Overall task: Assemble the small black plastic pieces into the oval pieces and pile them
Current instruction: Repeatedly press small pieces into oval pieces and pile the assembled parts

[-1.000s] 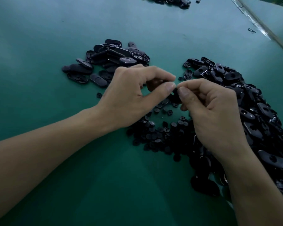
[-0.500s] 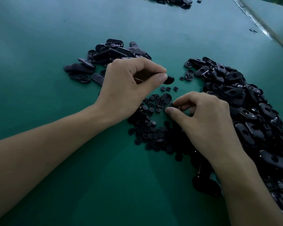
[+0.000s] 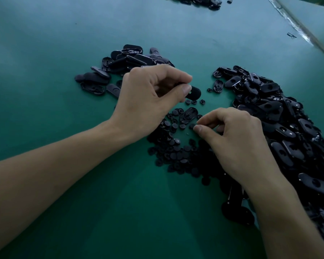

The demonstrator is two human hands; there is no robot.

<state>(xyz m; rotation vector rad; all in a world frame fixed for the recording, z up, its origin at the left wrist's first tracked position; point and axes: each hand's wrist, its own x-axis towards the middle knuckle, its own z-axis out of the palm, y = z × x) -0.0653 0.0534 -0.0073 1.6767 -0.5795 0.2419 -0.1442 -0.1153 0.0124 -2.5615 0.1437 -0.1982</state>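
Oval piece (image 3: 194,92) pinched by left hand (image 3: 148,98), mid-frame; small piece (image 3: 192,126) nipped by right hand (image 3: 238,141). Could slip loose, being tiny.

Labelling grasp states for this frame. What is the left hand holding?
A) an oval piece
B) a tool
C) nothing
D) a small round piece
A: the left hand pinches an oval piece between thumb and fingers, with one end sticking out. The right hand pinches a small piece at the heap.
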